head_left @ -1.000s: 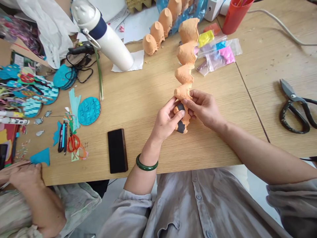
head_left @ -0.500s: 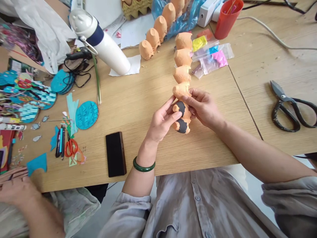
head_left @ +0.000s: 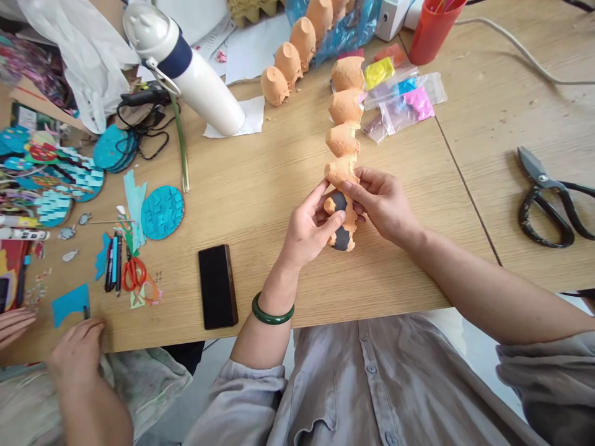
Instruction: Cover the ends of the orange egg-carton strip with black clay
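A long orange strip of egg-carton cups [head_left: 344,111] lies on the wooden table [head_left: 260,186], running away from me. Its near end carries black patches [head_left: 341,236]. My left hand [head_left: 309,229], with a green bangle on the wrist, grips that near end from the left, thumb pressed on a black patch. My right hand [head_left: 383,204] pinches the same end from the right, fingers closed round the strip.
A black phone [head_left: 217,286] lies left of my hands. Large black scissors [head_left: 548,198] sit at the right. A white flask [head_left: 186,62], a second orange carton strip [head_left: 292,56], coloured bags [head_left: 404,99], a red cup [head_left: 430,28] and teal paper cut-outs [head_left: 162,212] surround them. Another person's hands [head_left: 69,353] work at the lower left.
My hands keep their grip on the strip's near end, with the left thumb shifting slightly on the black patch. The other person's hands at the lower left moved apart and right.
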Motion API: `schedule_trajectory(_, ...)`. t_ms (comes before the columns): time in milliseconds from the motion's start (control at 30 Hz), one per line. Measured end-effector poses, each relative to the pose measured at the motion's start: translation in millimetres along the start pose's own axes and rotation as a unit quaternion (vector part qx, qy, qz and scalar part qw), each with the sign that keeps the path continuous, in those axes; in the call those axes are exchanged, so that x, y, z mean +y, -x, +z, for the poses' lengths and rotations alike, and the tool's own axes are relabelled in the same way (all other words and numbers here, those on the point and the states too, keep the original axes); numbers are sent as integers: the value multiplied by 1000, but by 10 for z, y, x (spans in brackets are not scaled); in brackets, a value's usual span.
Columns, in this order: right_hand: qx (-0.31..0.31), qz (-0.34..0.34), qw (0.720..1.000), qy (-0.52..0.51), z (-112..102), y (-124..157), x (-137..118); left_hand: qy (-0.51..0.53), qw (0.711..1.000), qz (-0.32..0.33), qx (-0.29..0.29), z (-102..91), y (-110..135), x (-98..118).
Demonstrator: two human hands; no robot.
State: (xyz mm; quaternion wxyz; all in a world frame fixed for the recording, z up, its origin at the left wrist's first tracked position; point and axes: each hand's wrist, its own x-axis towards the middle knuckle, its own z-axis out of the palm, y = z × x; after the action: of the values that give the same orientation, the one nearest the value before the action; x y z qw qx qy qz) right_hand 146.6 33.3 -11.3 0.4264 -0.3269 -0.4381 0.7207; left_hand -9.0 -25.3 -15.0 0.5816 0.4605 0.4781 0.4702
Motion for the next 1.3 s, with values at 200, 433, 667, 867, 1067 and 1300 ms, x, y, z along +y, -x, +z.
schedule_trajectory(200,-3,19,1000,-20,-25,-41,-13,9,1000,-9,-7,-33,-23,-35)
schedule_trajectory(433,-11,1,1000,-6,-23,-34,-43,45,999,-4,-5,20,-22,58)
schedule_trajectory(667,-23,-4,1000,-1,-22,-20,-22,16,999,18,22,41,-21,20)
schedule_trajectory(867,-15,1,1000,-11,-28,-37,-28,-24,999,38,25,-12,-22,-4)
schedule_trajectory(1067,-12,5,1000,-27,-47,-64,-33,10,1000,15,22,10,-10,37)
schedule_trajectory(1300,-6,-10,1000,-9,-6,-23,-33,13,1000,10,-1,25,-13,55)
